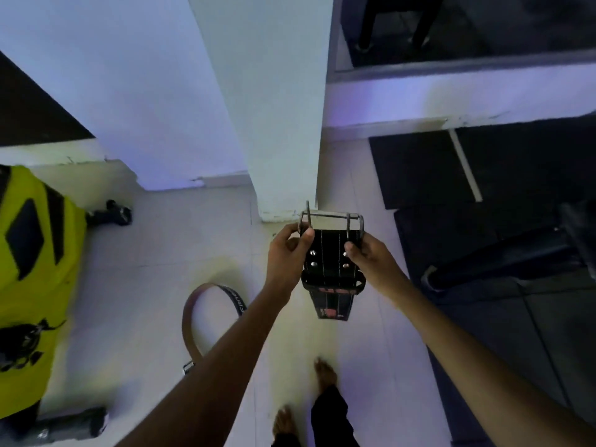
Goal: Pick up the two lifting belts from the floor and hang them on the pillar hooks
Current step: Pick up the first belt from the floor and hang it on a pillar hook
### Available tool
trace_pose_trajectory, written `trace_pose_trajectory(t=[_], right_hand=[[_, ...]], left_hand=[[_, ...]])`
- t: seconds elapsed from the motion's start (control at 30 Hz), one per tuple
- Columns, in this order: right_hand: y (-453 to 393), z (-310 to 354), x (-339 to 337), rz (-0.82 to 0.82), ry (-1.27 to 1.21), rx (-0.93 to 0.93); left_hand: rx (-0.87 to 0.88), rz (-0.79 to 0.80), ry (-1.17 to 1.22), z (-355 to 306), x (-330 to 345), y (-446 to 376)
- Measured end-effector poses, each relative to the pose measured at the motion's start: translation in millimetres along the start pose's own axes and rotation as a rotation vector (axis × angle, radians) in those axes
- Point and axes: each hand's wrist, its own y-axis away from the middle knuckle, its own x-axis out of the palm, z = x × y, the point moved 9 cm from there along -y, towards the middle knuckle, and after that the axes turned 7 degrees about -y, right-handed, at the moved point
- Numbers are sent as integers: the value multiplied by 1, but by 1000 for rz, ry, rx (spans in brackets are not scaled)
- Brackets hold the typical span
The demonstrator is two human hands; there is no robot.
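Observation:
A black lifting belt (329, 253) with a metal buckle and silver rivets hangs in the air in front of the white pillar (277, 101). My left hand (288, 253) grips its left edge by the buckle. My right hand (367, 256) grips its right edge. The belt's tail dangles below my hands. A second belt (193, 317), brown inside and black outside, lies curled on the white tile floor to the left, partly hidden behind my left forearm. No hooks show on the pillar in this view.
A yellow and black piece of gym gear (35, 279) stands at the left. Dark rubber mats (483, 195) cover the floor at the right, with dark equipment (503, 256) on them. My bare feet (325, 375) are on the tiles below.

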Motion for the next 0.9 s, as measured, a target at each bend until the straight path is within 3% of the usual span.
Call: trace_pose_trajectory(t=[0.13,0.37,0.53,0.7,0.9], right_hand=[[24,73,7,-54,-11,-77],[74,210,35,-98,-158,-248],[118,336,38,-203,-116,-524],[155,435,36,-273,-125,-713],[192,532,30,-336,-187,-848]], left_hand=[[209,23,-60,-82,-20,31],[468,-86,-40,-211,-85,98],[696,-139,-85,-307,-114,153],[826,-189,17,-393,-135,204],[978,-84,-23,-489,-151,257]])
